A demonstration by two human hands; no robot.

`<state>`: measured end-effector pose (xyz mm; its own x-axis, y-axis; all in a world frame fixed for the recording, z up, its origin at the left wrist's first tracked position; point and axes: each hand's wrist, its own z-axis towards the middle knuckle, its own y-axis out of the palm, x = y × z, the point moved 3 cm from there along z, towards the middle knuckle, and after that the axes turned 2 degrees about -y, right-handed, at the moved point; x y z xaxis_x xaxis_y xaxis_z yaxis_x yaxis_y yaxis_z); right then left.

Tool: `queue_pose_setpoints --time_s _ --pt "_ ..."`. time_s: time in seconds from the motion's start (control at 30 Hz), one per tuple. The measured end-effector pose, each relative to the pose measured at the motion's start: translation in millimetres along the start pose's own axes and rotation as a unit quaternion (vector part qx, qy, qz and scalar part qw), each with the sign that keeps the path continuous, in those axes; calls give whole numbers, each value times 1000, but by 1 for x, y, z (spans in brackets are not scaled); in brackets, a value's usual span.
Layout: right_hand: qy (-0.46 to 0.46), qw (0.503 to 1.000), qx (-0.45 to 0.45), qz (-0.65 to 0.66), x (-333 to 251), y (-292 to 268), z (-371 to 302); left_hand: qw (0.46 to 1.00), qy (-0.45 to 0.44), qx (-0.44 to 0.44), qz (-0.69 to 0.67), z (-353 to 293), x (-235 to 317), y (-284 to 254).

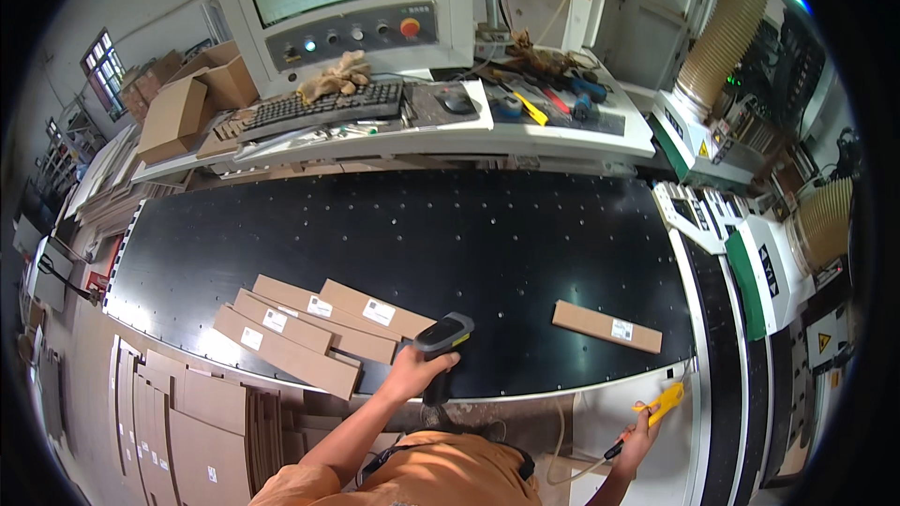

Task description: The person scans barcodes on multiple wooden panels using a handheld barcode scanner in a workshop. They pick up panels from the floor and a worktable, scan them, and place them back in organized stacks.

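My left hand (415,372) is wrapped round the handle of a black and grey handheld barcode scanner (446,331), above the near edge of the black table. Just left of it lie several brown strip-shaped boards (295,351), overlapping, each with a white label. The scanner hides the end of the farthest board. At the lower right, my right hand (638,439) grips a yellow air blow gun (667,400) with a hose (561,450) trailing from it. A single labelled brown board (605,326) lies apart, farther in on the table above the blow gun.
The dark work table (422,225) is dotted with small studs. Behind it stands a shelf with a keyboard (323,110), gloves (337,77), tools and a control panel (356,33) with a screen. Machine heads (764,272) flank the right side. Brown panels (206,422) lean at the lower left.
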<state>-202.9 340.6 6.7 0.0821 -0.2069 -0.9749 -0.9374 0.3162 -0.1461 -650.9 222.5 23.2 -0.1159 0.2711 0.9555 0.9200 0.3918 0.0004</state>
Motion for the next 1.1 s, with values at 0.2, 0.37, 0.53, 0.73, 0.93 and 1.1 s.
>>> queue_pose_setpoints --time_s 0.2,0.37,0.53,0.73,0.93,1.1 --pt "7 999 -17 38 -5 27 5 992 -20 88 -89 -11 -17 -15" --pt "-18 999 -20 45 -24 35 21 964 -103 200 -142 5 -36 -14" --pt "-16 998 -60 31 -40 46 55 949 -74 248 -183 33 -43 -9" --pt "-13 989 -137 55 -43 64 96 963 -34 210 -166 73 -28 33" --pt "-5 988 -150 30 -40 69 118 974 -46 165 -149 96 -4 83" --pt "-7 992 -125 27 -39 72 112 966 -210 -59 -137 101 -5 73"
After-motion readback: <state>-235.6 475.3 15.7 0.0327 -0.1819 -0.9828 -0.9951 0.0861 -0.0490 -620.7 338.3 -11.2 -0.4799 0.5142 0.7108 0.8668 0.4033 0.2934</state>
